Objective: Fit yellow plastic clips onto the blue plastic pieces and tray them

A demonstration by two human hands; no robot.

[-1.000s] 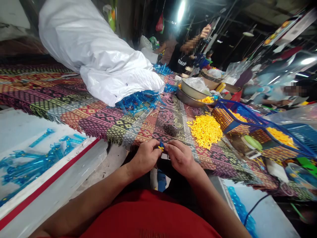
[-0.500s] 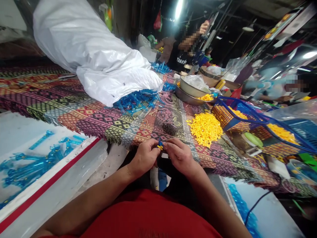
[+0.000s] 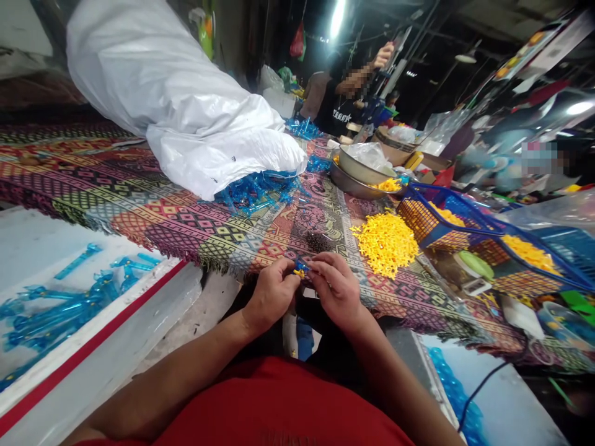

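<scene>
My left hand [image 3: 272,291] and my right hand [image 3: 335,286] meet at the near edge of the patterned cloth [image 3: 153,210], fingers pinched together on a small blue and yellow plastic piece [image 3: 300,268]. Just beyond the fingertips lies a little heap of dark small parts [image 3: 318,241]. A pile of yellow plastic bits [image 3: 385,241] sits to the right of it. Clear blue plastic pieces [image 3: 255,189] spill from under a big white sack [image 3: 181,105] further back.
A white tray [image 3: 69,297] with blue plastic pieces lies at the left. Metal bowls [image 3: 357,173] and blue baskets [image 3: 446,220] holding yellow bits stand at the right. Another person [image 3: 346,93] works at the far end, one arm raised.
Both hands have shifted slightly up and forward with the small piece still pinched between them. The view moved a little.
</scene>
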